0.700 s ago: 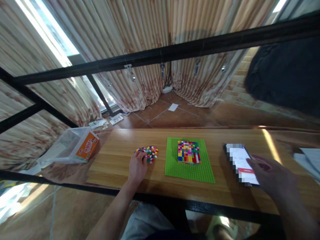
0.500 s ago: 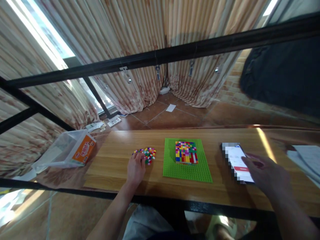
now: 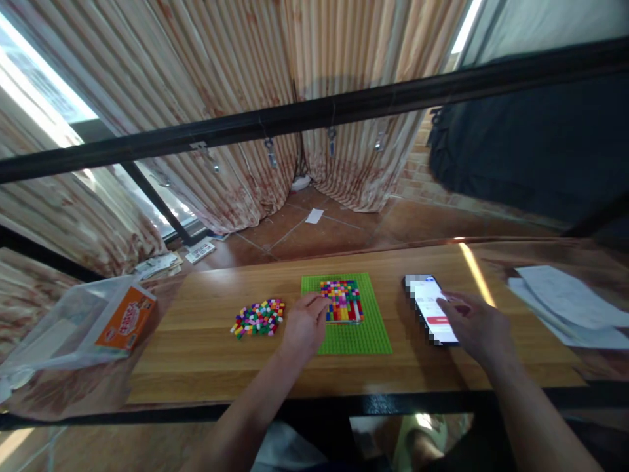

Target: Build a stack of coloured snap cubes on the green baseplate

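Note:
My left hand [image 3: 305,322] is over the left side of a green studded baseplate [image 3: 354,341], its fingertips pinched together at the edge of a multicoloured block of toy bricks [image 3: 346,303]. Whatever sits in the pinch is too small to make out. Left of that hand lies a loose pile of tiny coloured bricks [image 3: 259,318] on the wooden tabletop. My right hand [image 3: 479,328] hovers at the right edge of a smartphone [image 3: 435,311] with a lit screen. One finger reaches out over the screen; whether it touches the glass I cannot tell.
A clear plastic bin [image 3: 73,328] with an orange label stands left of the table [image 3: 196,367]. White papers [image 3: 565,305] lie at the right. A black metal bar [image 3: 295,118] crosses beyond the table, with curtains [image 3: 236,78] behind.
My left hand has left the brick pile and moved right to the block on the baseplate. My right hand stays over the phone. The whole view has shifted to the right.

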The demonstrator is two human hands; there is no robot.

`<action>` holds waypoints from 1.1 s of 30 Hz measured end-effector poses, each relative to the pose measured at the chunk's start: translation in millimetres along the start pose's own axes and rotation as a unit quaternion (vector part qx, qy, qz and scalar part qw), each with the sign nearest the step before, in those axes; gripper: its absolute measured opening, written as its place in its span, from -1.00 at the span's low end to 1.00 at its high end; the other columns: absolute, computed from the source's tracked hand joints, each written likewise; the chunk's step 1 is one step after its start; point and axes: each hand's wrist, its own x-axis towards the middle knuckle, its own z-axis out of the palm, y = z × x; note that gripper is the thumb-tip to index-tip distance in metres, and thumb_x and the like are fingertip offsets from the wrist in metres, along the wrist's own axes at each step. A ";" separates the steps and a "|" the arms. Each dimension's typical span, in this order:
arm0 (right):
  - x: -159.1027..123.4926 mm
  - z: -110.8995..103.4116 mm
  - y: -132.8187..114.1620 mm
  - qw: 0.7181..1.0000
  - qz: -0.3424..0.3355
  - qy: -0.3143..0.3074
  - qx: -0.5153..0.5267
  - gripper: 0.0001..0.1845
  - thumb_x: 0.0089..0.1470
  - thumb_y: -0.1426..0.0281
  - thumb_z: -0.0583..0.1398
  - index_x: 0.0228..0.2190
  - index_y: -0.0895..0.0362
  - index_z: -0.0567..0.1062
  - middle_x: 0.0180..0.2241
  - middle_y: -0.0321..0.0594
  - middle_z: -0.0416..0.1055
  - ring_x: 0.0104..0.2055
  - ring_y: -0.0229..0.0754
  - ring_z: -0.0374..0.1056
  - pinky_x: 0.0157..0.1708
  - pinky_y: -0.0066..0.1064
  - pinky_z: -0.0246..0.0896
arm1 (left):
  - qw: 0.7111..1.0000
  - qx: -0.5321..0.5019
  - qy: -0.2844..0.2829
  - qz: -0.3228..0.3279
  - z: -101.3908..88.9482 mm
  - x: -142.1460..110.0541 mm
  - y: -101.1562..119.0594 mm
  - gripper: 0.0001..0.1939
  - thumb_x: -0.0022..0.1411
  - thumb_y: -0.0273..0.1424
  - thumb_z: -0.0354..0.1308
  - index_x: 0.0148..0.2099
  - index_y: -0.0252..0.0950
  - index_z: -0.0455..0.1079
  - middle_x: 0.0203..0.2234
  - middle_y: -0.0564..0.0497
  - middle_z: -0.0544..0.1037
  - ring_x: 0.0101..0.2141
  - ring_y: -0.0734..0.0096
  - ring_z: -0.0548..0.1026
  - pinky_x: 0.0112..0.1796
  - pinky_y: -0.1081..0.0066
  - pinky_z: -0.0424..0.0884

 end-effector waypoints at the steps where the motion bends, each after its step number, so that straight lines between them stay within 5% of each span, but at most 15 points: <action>1: -0.3 -0.4 -0.6 1.000 0.002 0.001 0.004 -0.49 -0.02 0.05 0.11 -0.19 0.12 0.56 -0.40 -0.12 0.51 -0.40 -0.04 0.39 -0.28 -0.19 0.27 | 1.000 0.010 -0.007 0.011 2.5 3.0 0.0 -0.77 0.28 -0.51 0.01 -0.19 -0.21 0.49 -0.24 -0.03 0.52 -0.20 0.36 0.47 -0.13 0.32 0.42; 10: -3.9 -4.4 -12.0 1.000 -0.012 0.009 0.010 -0.51 0.00 0.08 0.09 -0.21 0.14 0.57 -0.40 -0.11 0.52 -0.39 -0.07 0.40 -0.27 -0.22 0.29 | 0.993 0.097 -0.046 0.057 9.5 14.7 -3.3 -0.79 0.25 -0.51 0.06 -0.25 -0.18 0.52 -0.32 0.00 0.54 -0.24 0.29 0.41 -0.16 0.24 0.32; 22: -2.0 -4.9 -8.9 0.999 -0.010 0.030 0.019 -0.55 -0.04 0.10 0.11 -0.27 0.13 0.58 -0.47 -0.14 0.52 -0.45 -0.10 0.40 -0.34 -0.27 0.28 | 0.995 0.067 0.059 0.054 22.7 2.0 -11.0 -0.82 0.25 -0.46 0.12 -0.25 -0.15 0.54 -0.31 0.04 0.59 -0.22 0.31 0.42 -0.14 0.23 0.27; 33: 0.5 -2.5 -1.4 0.999 -0.001 0.025 0.021 -0.55 -0.05 0.09 0.14 -0.24 0.12 0.58 -0.49 -0.17 0.51 -0.46 -0.11 0.39 -0.36 -0.27 0.26 | 0.982 -0.120 0.121 -0.078 30.3 5.8 -6.6 -0.86 0.15 -0.49 0.17 -0.36 -0.20 0.55 -0.31 0.00 0.49 -0.23 0.38 0.45 -0.16 0.33 0.37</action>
